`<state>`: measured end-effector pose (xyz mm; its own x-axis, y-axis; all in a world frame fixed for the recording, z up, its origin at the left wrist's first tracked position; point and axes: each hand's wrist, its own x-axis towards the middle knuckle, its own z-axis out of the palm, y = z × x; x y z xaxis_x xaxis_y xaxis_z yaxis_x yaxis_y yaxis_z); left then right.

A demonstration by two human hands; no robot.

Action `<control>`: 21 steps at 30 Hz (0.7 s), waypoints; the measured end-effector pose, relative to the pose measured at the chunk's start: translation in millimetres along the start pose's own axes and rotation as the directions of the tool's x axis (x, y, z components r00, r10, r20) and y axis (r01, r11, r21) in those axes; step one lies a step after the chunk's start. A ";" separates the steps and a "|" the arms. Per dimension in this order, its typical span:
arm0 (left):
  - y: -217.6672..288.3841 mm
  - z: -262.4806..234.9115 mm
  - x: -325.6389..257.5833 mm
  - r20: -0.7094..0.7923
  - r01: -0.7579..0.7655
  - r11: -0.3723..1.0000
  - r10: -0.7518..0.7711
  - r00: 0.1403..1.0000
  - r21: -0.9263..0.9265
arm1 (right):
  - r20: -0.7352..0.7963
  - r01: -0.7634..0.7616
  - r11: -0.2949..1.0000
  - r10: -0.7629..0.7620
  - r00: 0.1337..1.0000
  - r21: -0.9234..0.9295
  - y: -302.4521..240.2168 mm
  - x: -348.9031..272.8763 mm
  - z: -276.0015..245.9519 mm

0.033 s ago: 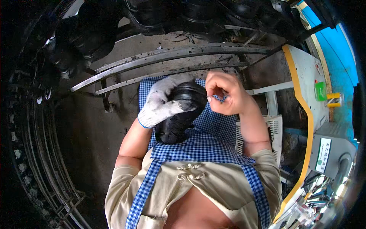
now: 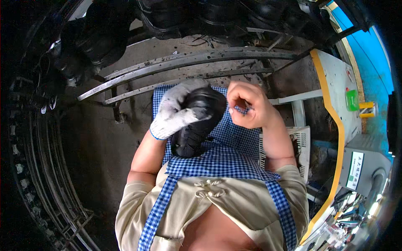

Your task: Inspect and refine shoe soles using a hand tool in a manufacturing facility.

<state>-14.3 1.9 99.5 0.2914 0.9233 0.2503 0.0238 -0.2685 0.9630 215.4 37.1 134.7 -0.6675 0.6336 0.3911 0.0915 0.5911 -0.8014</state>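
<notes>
My left hand (image 2: 176, 111) wears a white knitted work glove with a blue cuff and grips a black shoe (image 2: 197, 125) from above. The shoe rests over my lap on a blue-and-white checked apron (image 2: 226, 161). My bare right hand (image 2: 249, 104) sits just right of the shoe's upper end, almost touching it. Its fingers are curled, with thumb and forefinger pinched on a small thin tool (image 2: 248, 108) that I cannot make out clearly. Part of the shoe is hidden under the glove.
Two curved metal rails (image 2: 188, 58) run across in front of me, with several black shoes (image 2: 167, 16) lined up beyond them. A white slotted basket (image 2: 303, 142) stands by my right arm. A grey yellow-edged table (image 2: 331, 83) holds a green item (image 2: 351, 100). A grey machine (image 2: 364, 167) stands lower right.
</notes>
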 end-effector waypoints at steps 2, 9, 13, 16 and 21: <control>-2.6 -9.1 -3.4 -0.115 0.044 0.973 -0.071 0.991 -0.226 | -0.092 -0.021 1.000 0.022 0.996 0.012 7.7 -14.2 7.1; -62.6 -46.0 -11.7 -0.534 -0.246 0.576 -0.407 0.741 -0.780 | -0.237 -0.452 0.892 0.442 0.865 0.013 55.8 -81.5 40.6; -62.8 -43.0 -1.8 -0.570 -0.288 0.525 -0.522 0.635 -0.801 | -0.224 -0.307 0.946 0.277 0.934 -0.108 36.3 -87.1 58.4; -67.4 -38.4 0.8 -0.615 -0.244 0.617 -0.509 0.602 -0.749 | -0.276 -0.100 0.953 0.018 0.961 -0.285 42.9 -82.0 67.4; -71.9 -41.0 -4.9 -0.520 -0.317 0.447 -0.467 0.715 -0.836 | -0.155 -0.055 0.941 0.002 0.988 -0.335 30.2 -80.2 54.9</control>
<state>-56.6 28.0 33.1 -0.3003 0.9285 -0.2182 -0.8815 -0.1828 0.4353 231.2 -23.3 54.3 -0.5446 0.7046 0.4549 0.3697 0.6885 -0.6239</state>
